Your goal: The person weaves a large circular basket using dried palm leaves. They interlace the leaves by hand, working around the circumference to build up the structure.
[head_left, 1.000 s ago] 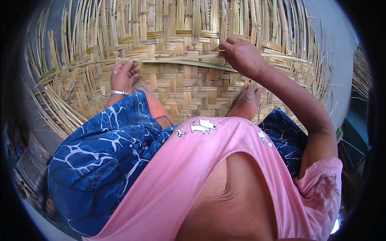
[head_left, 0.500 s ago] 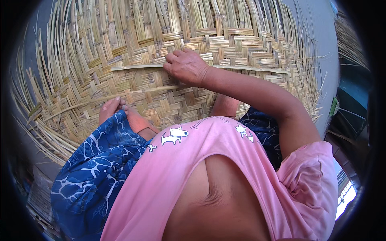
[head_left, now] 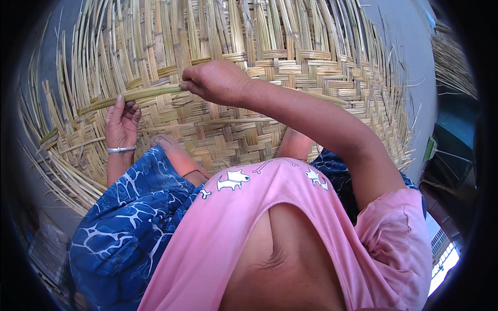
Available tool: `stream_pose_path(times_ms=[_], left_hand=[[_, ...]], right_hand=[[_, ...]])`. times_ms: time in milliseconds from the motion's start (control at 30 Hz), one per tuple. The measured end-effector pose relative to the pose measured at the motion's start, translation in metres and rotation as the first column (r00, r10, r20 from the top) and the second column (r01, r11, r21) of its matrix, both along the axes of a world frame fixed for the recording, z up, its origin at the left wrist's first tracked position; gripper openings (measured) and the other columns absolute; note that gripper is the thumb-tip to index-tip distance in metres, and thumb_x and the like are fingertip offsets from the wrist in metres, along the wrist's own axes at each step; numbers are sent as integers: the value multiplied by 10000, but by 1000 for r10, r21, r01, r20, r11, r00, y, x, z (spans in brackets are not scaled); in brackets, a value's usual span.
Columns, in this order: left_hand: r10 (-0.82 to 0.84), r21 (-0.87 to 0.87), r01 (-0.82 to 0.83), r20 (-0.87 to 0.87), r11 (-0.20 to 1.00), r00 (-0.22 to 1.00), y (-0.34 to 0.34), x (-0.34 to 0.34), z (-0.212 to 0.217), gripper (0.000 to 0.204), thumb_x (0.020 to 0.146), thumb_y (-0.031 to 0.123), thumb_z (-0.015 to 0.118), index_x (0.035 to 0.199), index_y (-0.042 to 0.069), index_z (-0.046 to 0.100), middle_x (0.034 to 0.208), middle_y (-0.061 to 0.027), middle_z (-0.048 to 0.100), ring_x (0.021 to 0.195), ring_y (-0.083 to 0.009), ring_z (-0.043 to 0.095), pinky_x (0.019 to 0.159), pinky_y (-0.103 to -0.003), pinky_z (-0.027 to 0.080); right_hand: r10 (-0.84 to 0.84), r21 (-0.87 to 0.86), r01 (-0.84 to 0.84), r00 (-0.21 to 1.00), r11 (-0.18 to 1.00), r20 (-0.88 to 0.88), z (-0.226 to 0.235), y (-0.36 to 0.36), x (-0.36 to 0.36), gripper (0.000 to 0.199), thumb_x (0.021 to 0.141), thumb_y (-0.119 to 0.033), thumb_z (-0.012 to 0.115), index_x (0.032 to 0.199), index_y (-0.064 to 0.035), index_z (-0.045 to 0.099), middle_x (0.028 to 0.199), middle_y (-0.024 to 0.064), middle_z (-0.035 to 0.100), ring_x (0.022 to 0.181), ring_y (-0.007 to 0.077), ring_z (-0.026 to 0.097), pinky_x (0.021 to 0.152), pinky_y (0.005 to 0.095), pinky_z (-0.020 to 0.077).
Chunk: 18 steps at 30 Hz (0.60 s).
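Note:
My right hand (head_left: 215,83) pinches a long, flat, pale-green strip of split cane (head_left: 155,92) over the woven mat (head_left: 223,137). The strip slants from its left end, near the mat's left part, up to my right fingers. Behind my right forearm its other end shows again. My left hand (head_left: 122,124), with a silver bangle on the wrist, is palm up just below the left part of the strip. Its thumb reaches up against the strip while the other fingers curl loosely apart from it.
Upright loose canes (head_left: 155,31) fan out along the mat's far and left edges. Another thin strip (head_left: 233,122) lies across the weave nearer me. My bare foot (head_left: 176,155) is on the mat. A bundle of canes (head_left: 451,57) and dark green items (head_left: 456,124) are at the right.
My right hand has moved left and slightly up, drawing the strip leftward across the mat. My left hand has risen from beside my foot to the strip's left part.

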<state>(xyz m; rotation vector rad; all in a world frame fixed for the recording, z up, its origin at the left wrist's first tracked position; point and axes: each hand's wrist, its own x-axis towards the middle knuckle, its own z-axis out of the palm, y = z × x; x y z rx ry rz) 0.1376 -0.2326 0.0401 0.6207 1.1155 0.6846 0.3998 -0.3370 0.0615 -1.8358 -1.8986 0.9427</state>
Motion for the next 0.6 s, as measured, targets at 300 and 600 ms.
stream_pose_path(times_ms=[300,600], left_hand=[[373,236,-324,-207,916,904,73,-96,-14,159,870,168,679,920,67,566,803,-59,656,677,-166,660,526,-256,524],[549,350,-442,-317,826,773,144,-153,-16,204,893,207,646,945,35,549,801,-74,627,679,-193,650,545,-291,530]], right_hand=[[-30,-137,48,991,989,131,-6,11,31,382,886,-417,576,815,-50,650,684,158,626,674,358,614,618,462,481],[5,-247,-35,993,969,-120,-13,23,17,259,891,-289,609,875,-31,622,736,165,625,691,339,618,648,395,490]])
